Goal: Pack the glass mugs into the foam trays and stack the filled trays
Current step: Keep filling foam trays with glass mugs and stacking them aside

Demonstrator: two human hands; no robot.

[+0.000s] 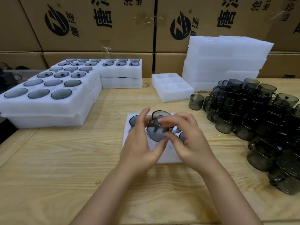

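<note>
I can read print only on the cardboard boxes (97, 25) stacked behind the tabletop. Each box face carries a round black logo (56, 21) with slanted stripes, and the right one (180, 27) has a small ® mark beside it. Next to each logo stand large black Chinese characters, one of them 唐 (102, 17); the rest are cropped or too tilted for me to read.

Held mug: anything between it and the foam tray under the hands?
Nothing visible. Both hands, left hand and right hand, hold the smoky glass mug directly over the foam tray. Hands hide the pocket below.
</note>
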